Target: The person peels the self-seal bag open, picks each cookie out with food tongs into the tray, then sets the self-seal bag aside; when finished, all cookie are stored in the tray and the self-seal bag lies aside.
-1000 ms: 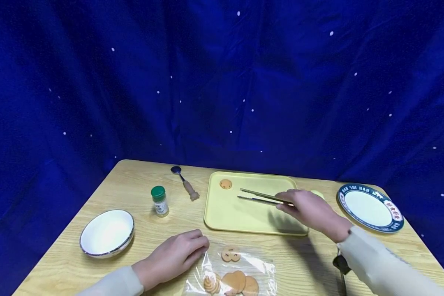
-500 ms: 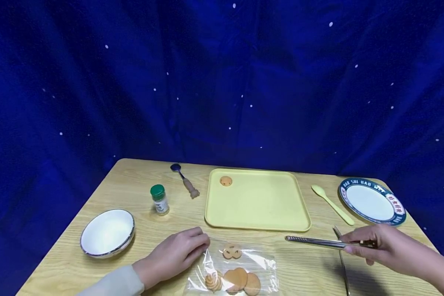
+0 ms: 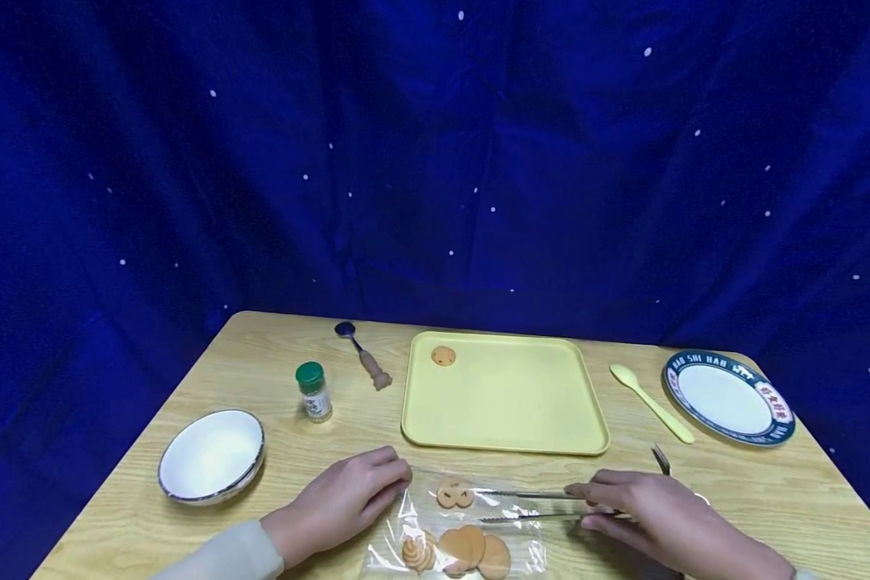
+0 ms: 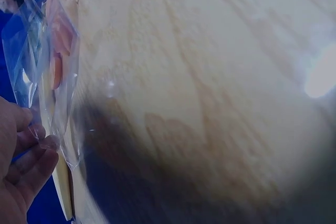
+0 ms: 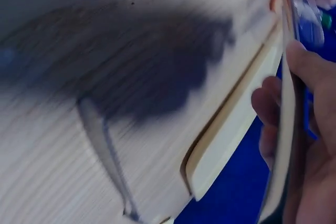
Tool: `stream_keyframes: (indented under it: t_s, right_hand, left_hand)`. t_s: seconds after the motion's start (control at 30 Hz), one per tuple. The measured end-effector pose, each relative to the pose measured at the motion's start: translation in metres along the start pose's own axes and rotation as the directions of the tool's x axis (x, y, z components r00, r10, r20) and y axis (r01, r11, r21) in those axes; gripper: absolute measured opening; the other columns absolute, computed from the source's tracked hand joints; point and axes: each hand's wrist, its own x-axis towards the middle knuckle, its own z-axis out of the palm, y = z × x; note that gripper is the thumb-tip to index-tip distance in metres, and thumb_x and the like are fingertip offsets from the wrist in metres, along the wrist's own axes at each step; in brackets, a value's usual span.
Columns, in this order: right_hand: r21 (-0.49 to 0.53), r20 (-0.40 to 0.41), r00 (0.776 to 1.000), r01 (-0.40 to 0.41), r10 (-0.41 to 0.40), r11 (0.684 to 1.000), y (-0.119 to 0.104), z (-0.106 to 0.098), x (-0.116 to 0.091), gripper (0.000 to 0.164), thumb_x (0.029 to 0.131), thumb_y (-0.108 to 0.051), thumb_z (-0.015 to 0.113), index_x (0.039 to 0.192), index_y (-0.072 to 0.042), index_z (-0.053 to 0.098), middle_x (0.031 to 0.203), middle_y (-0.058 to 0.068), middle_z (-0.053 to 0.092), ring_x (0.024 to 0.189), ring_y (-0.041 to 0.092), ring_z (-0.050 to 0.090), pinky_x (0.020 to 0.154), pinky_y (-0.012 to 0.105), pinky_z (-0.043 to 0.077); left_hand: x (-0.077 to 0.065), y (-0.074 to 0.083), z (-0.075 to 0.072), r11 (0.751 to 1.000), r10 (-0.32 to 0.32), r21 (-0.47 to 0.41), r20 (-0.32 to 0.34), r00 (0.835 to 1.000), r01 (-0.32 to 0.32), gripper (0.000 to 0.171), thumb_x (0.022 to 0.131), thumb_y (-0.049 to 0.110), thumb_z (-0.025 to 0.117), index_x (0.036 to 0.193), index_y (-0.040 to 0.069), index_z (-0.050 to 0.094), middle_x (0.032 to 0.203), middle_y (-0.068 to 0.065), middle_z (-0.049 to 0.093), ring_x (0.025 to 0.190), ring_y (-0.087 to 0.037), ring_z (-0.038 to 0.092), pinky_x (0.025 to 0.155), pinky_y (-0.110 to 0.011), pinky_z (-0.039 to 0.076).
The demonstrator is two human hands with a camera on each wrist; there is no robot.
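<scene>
My left hand (image 3: 344, 499) pinches the near left edge of a clear plastic bag (image 3: 518, 536), and its fingertips (image 4: 48, 156) bunch the film in the left wrist view. Inside the bag lie a two-lobed cookie (image 3: 453, 494), a swirled cookie (image 3: 418, 552) and several round cookies (image 3: 495, 557). My right hand (image 3: 648, 507) holds metal tongs (image 3: 551, 495), with their arms spread. The tong tips reach over the bag beside the two-lobed cookie; whether they are inside the film I cannot tell. One cookie (image 3: 444, 356) rests on the yellow tray (image 3: 507, 403).
Left of the tray are a bowl (image 3: 212, 453), a green-capped jar (image 3: 314, 392) and a wooden-handled spoon (image 3: 366, 358). To the right lie a yellow spoon (image 3: 652, 403) and a patterned plate (image 3: 728, 399). A fork (image 3: 661, 459) is partly hidden by my right hand.
My right hand with the tongs has left the tray, swung right, then come left to the bag. The tongs' arms, close together half a second ago, are spread. My left hand has stayed still.
</scene>
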Motion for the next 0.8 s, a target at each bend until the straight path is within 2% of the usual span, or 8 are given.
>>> stream_keyframes:
  t_s: [0.13, 0.3, 0.57, 0.8]
  right_hand:
    - [-0.092, -0.021, 1.0, 0.015, -0.017, 0.996, -0.004, 0.01, 0.012, 0.035, 0.083, -0.03, 0.077, 0.116, -0.026, 0.067, 0.093, -0.023, 0.06, 0.077, -0.012, 0.054, 0.065, 0.011, 0.045]
    - [-0.155, -0.004, 1.0, 0.01, -0.011, 0.988, -0.006, 0.015, 0.022, 0.037, 0.084, -0.034, 0.075, 0.118, -0.024, 0.066, 0.091, -0.02, 0.058, 0.075, -0.01, 0.052, 0.064, 0.018, 0.048]
    - [-0.132, 0.064, 0.997, -0.041, 0.05, 0.99, -0.009, 0.018, 0.027, 0.031, 0.088, -0.033, 0.071, 0.115, -0.02, 0.067, 0.086, -0.017, 0.058, 0.071, -0.009, 0.05, 0.059, 0.019, 0.048]
    - [-0.189, 0.001, 0.999, 0.039, -0.04, 0.981, -0.011, 0.021, 0.027, 0.026, 0.084, -0.029, 0.075, 0.106, -0.02, 0.066, 0.081, -0.021, 0.057, 0.07, -0.009, 0.055, 0.056, 0.016, 0.046]
  left_hand:
    - [0.001, -0.001, 0.001, 1.0, 0.002, 0.005, -0.004, 1.0, -0.002, 0.006, 0.097, 0.019, 0.059, 0.098, 0.023, 0.064, 0.091, 0.015, 0.056, 0.08, 0.006, 0.053, 0.069, -0.016, 0.05]
    - [0.002, 0.0, 0.001, 1.0, 0.008, 0.02, -0.01, 1.0, -0.008, 0.006, 0.097, 0.02, 0.059, 0.099, 0.023, 0.064, 0.092, 0.015, 0.056, 0.08, 0.006, 0.053, 0.07, -0.016, 0.05]
    - [0.005, 0.001, -0.004, 1.0, -0.005, 0.024, 0.012, 1.0, 0.005, 0.007, 0.097, 0.019, 0.059, 0.1, 0.022, 0.064, 0.093, 0.014, 0.056, 0.081, 0.005, 0.053, 0.07, -0.016, 0.05]
    - [0.004, 0.0, -0.005, 1.0, -0.006, 0.029, 0.018, 1.0, 0.006, 0.006, 0.096, 0.019, 0.059, 0.1, 0.022, 0.064, 0.092, 0.014, 0.055, 0.079, 0.005, 0.052, 0.069, -0.016, 0.05]
